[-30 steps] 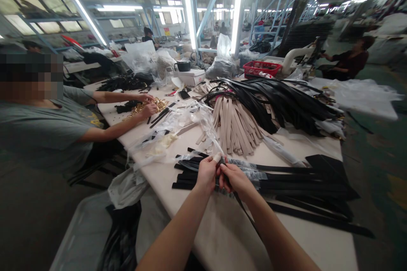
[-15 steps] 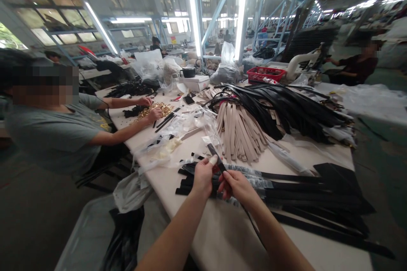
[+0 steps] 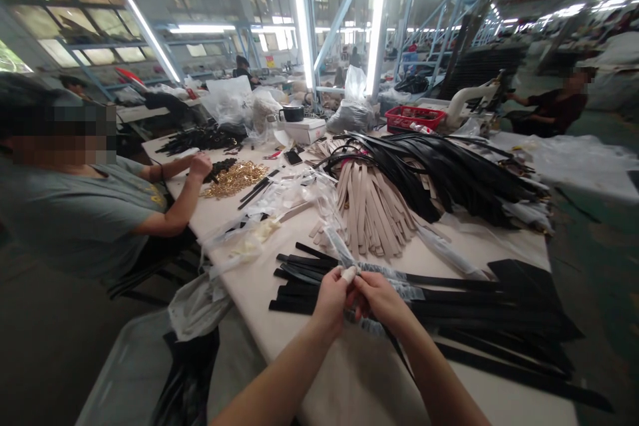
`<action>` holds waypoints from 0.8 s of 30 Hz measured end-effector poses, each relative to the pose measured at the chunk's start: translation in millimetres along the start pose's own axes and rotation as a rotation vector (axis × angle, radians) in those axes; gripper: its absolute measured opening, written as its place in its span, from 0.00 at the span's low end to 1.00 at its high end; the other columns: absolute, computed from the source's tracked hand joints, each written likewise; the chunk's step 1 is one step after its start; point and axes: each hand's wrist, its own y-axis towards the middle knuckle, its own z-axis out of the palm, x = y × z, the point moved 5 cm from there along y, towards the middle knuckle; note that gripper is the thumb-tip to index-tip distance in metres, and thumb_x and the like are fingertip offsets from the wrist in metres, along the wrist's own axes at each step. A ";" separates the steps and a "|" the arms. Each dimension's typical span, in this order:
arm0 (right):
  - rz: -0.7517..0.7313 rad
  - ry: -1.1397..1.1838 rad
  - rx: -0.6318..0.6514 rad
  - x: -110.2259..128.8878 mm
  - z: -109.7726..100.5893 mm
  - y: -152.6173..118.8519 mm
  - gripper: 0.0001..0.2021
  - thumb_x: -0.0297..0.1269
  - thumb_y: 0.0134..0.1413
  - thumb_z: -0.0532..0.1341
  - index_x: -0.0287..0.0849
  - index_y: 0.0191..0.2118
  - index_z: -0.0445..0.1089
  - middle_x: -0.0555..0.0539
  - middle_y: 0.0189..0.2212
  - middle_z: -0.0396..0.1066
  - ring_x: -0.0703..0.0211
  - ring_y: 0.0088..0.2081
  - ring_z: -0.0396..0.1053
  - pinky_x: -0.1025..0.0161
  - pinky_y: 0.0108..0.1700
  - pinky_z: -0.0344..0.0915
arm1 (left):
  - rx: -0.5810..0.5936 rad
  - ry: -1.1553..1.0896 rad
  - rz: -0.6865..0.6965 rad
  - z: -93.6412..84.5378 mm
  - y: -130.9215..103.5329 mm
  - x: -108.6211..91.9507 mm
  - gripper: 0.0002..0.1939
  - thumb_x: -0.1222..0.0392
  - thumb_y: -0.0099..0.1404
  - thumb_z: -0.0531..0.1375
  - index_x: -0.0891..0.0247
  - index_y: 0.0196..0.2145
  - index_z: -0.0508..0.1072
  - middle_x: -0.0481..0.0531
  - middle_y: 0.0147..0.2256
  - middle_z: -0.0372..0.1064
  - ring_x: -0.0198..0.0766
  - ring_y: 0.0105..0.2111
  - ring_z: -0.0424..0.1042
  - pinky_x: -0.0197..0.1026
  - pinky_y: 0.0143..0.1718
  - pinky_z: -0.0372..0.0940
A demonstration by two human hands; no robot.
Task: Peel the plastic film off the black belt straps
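My left hand (image 3: 333, 296) and my right hand (image 3: 378, 296) meet over the table, fingers closed together. Between them is the end of a black strap (image 3: 398, 353), which hangs down past my right wrist. A clear plastic sleeve (image 3: 338, 244) sticks up from the fingertips, and a pale wrap covers a finger of my left hand. Under and beside my hands lie black straps (image 3: 459, 309) bundled with clear plastic wrap (image 3: 410, 291). Just beyond is a fanned pile of beige strips (image 3: 372, 210).
Long black straps (image 3: 469, 180) are heaped at the back right near a red basket (image 3: 415, 120). At the left, a person (image 3: 74, 206) sits by gold metal pieces (image 3: 237, 178). A white box (image 3: 305, 131) carries a dark cup. Below the table edge stands a translucent bin (image 3: 117, 359).
My hands have come closer together, and the strap end that stood above them no longer shows; clear plastic shows there. The person at the left has drawn both hands back from the gold pieces.
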 end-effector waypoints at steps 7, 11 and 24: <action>0.070 -0.061 -0.003 -18.1 -6.2 -31.3 0.23 0.58 0.60 0.54 0.40 0.36 0.67 0.47 0.23 0.76 0.62 0.16 0.70 0.70 0.17 0.58 | -0.107 -0.008 0.090 -16.1 15.2 -31.0 0.13 0.56 0.54 0.68 0.65 0.35 0.74 0.54 0.33 0.76 0.39 0.31 0.75 0.38 0.33 0.69; 0.043 -0.088 -0.044 -28.2 -6.1 -27.8 0.22 0.57 0.61 0.52 0.40 0.34 0.65 0.49 0.19 0.74 0.64 0.12 0.65 0.71 0.14 0.52 | -0.091 0.083 0.051 -13.2 -1.8 7.7 0.12 0.57 0.52 0.70 0.66 0.30 0.74 0.52 0.28 0.74 0.35 0.25 0.72 0.36 0.29 0.66; 0.115 -0.037 0.024 -33.4 5.7 -29.7 0.22 0.56 0.60 0.55 0.38 0.33 0.66 0.49 0.18 0.73 0.67 0.11 0.63 0.73 0.13 0.50 | -0.057 0.154 0.038 -12.8 -20.9 12.3 0.16 0.51 0.55 0.69 0.67 0.31 0.75 0.53 0.27 0.73 0.35 0.24 0.71 0.35 0.26 0.65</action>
